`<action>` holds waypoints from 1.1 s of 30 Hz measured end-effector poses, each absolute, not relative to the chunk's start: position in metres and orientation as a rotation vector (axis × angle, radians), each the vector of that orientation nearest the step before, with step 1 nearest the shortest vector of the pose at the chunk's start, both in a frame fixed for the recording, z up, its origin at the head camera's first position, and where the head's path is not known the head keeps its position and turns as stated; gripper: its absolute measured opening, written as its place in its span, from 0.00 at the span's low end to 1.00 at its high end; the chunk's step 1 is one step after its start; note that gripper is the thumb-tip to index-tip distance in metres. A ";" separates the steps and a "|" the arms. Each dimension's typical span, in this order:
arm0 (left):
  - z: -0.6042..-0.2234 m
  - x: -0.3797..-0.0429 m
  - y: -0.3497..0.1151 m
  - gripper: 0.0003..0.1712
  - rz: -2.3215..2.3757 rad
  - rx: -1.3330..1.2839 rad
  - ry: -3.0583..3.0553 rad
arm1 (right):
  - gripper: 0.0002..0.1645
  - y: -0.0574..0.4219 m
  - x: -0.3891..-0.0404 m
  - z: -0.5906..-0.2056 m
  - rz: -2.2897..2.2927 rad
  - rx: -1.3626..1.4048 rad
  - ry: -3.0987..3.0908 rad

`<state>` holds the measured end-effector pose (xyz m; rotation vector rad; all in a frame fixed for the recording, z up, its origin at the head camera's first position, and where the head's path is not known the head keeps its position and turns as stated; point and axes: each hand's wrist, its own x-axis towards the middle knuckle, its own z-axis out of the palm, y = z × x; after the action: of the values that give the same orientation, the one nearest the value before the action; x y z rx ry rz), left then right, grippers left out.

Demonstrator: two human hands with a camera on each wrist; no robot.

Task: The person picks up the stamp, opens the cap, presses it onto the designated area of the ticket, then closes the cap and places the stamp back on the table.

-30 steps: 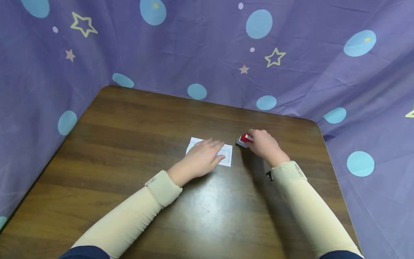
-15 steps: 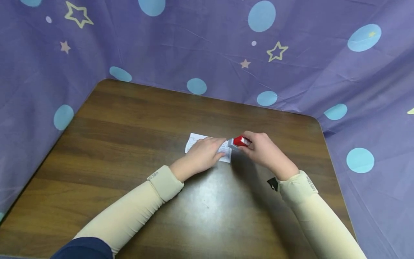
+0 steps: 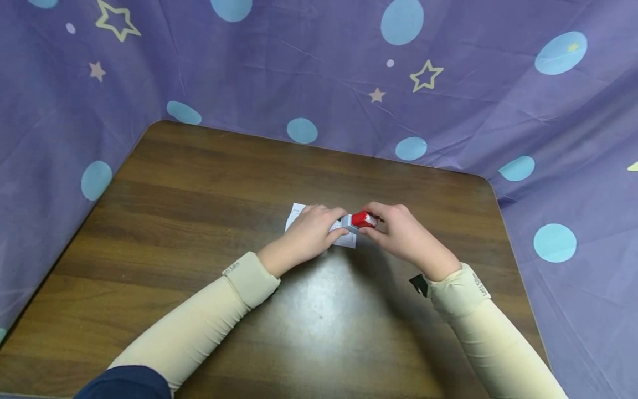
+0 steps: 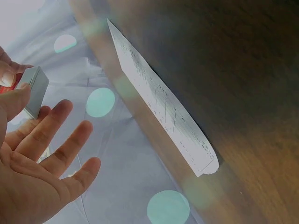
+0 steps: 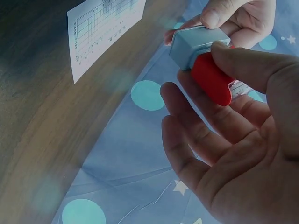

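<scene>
A small red stamp (image 3: 361,219) with a light grey, box-shaped cap (image 5: 194,44) is held between both hands above the table. My right hand (image 3: 405,235) grips the red body with thumb and index finger, the other fingers spread loosely below, as the right wrist view shows. At the grey end, my left hand (image 3: 306,233) pinches the cap between thumb and fingers, with its remaining fingers extended. Beneath the left hand lies a white sheet of paper (image 4: 163,107) printed with a grid and small text. In the head view this hand covers much of the sheet.
Both hands are over the middle of a brown wooden table (image 3: 209,183). A purple curtain (image 3: 299,66) with blue dots and stars hangs behind the table and at both sides.
My right hand has brought the stamp leftward from beside the paper to my left hand. The left hand has come off the paper and taken the grey cap.
</scene>
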<state>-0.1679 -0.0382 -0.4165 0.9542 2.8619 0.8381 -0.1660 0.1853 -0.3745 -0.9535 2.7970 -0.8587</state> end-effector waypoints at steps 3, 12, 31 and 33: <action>-0.416 -0.168 -0.039 0.19 0.851 0.953 2.855 | 0.15 0.185 -0.166 -0.375 -0.849 -0.963 2.801; -0.419 -0.170 -0.039 0.18 0.980 0.894 2.801 | 0.14 0.189 -0.166 -0.378 -0.853 -0.965 2.829; -0.424 -0.168 -0.017 0.16 0.837 1.001 2.797 | 0.16 0.214 -0.172 -0.376 -0.751 -0.805 2.953; -0.428 -0.167 -0.008 0.16 0.775 1.029 2.785 | 0.15 0.219 -0.175 -0.380 -0.709 -0.766 2.964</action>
<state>-0.1668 -0.0083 -0.4276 1.0289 2.7849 0.7754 -0.1745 0.2193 -0.3800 -0.7657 2.9642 -0.7089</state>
